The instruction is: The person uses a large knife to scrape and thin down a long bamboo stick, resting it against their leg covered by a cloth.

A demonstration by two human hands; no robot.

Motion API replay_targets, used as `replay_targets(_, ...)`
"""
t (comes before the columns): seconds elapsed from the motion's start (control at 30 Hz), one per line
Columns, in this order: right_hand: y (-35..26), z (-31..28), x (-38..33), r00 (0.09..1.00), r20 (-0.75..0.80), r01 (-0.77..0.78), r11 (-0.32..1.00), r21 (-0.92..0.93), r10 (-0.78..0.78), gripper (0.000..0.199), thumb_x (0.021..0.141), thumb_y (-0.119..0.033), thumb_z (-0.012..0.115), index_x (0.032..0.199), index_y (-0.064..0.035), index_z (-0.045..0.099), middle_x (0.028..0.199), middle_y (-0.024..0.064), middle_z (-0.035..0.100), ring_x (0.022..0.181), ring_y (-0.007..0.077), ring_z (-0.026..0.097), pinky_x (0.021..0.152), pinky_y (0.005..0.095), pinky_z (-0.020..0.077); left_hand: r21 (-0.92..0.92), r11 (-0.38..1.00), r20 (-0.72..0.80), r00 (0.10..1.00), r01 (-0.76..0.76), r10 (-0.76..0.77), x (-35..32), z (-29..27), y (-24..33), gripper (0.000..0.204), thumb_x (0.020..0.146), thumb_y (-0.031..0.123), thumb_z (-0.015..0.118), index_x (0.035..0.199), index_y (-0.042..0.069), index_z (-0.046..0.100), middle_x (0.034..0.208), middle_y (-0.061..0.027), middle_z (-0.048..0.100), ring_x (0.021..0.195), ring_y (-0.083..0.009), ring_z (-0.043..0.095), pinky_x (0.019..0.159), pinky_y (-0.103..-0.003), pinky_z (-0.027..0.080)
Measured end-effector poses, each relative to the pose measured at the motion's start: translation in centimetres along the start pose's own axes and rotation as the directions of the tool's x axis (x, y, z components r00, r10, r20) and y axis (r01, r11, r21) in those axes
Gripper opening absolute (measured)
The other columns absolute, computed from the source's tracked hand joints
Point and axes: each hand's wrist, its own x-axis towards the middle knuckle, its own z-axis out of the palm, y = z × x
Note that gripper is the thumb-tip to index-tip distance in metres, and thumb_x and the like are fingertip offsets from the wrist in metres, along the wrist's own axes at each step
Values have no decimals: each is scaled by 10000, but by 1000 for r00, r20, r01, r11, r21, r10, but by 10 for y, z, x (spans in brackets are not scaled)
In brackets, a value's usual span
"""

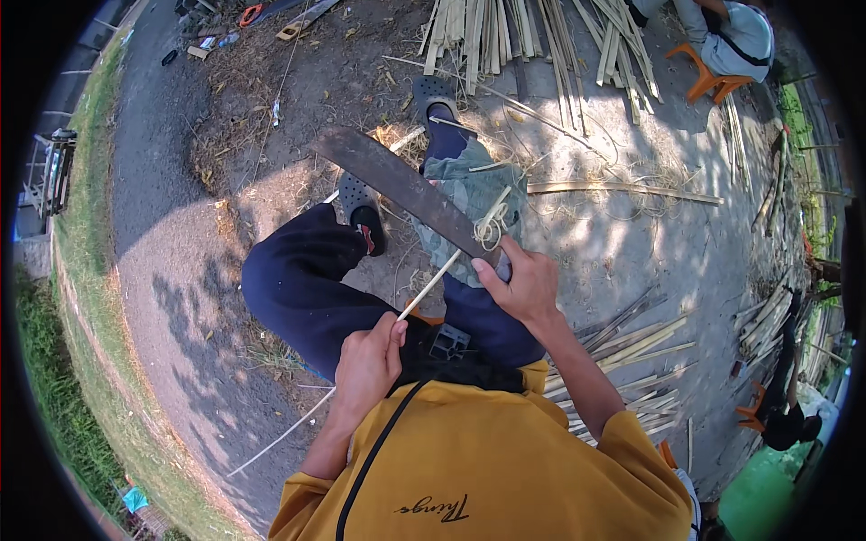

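My left hand (368, 362) is closed round a thin pale bamboo strip (428, 290), whose tail runs back past my left forearm. At my right hand (525, 287) the fingers are closed at the near end of a long dark machete (397, 187); its handle is hidden, and the thumb lies by the blade. The strip meets the blade just in front of that thumb. Curled shavings (490, 227) bunch on the blade's far side. Beneath lies a worn grey-green cloth (469, 176) over my right leg.
Split bamboo strips (492, 41) lie piled ahead, and another bundle (631, 361) lies to my right. A longer slat (622, 190) rests on the ground. At the far right, a person (735, 41) sits by an orange stool (708, 74). A paved path (162, 216) runs along the left.
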Motion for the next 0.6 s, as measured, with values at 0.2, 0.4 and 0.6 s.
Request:
replay_targets(0.2,-6,-18,-5,999,-5,36,999,-9,-36,456,915,-525,752,988,-77,709,612,142,631,570,355,677,537,441,490,110,993,25,999,-49,46,15,0,9,232,1100,206,573,938,45,611,646,-192,639,648,-444,676,615,-544,514)
replay_targets(0.4,-15,-46,24,999,13,48,998,-47,-48,472,915,-545,750,961,-79,694,614,138,636,574,353,679,542,454,500,-22,995,-98,990,-101,98,40,10,19,278,1111,181,554,886,23,596,647,-199,608,644,-442,659,579,-479,478)
replay_targets(0.6,-7,-25,32,993,73,99,987,-124,-90,504,916,-583,735,926,-84,668,619,125,652,574,354,684,534,460,507,19,998,-119,991,-65,67,52,16,6,268,1108,157,554,882,18,598,647,-207,599,635,-437,659,574,-481,469)
